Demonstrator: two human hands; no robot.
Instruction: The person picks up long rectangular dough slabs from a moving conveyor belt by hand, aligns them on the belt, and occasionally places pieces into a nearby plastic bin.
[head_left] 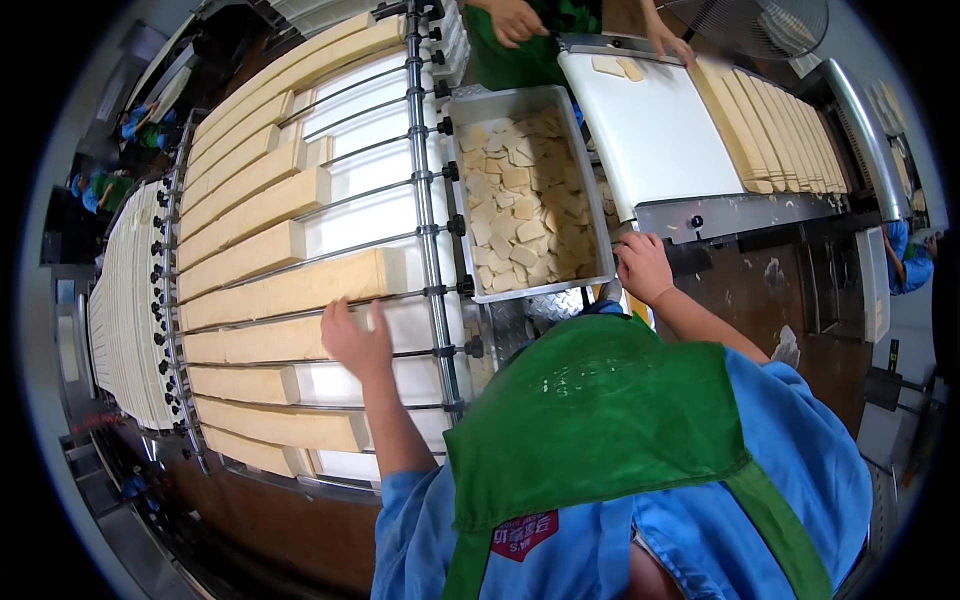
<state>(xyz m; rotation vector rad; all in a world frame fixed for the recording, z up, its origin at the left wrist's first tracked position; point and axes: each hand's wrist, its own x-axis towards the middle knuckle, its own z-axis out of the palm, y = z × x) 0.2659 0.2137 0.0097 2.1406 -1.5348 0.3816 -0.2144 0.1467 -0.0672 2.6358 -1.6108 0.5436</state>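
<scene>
My left hand is over the lane conveyor at left, thumb and fingers apart, at the right end of a long pale dough-like slab. It covers that end, so I cannot tell whether it touches. A longer slab lies just beyond it. My right hand is at the near corner of a white belt, fingers curled; what they hold, if anything, is hidden. Between my hands stands a white bin filled with flat pale offcuts.
Metal rods divide the lanes, joined to a crossbar with black knobs. A co-worker in a green apron stands across, one hand at a row of pale strips on the right. A large curved metal tube stands beyond.
</scene>
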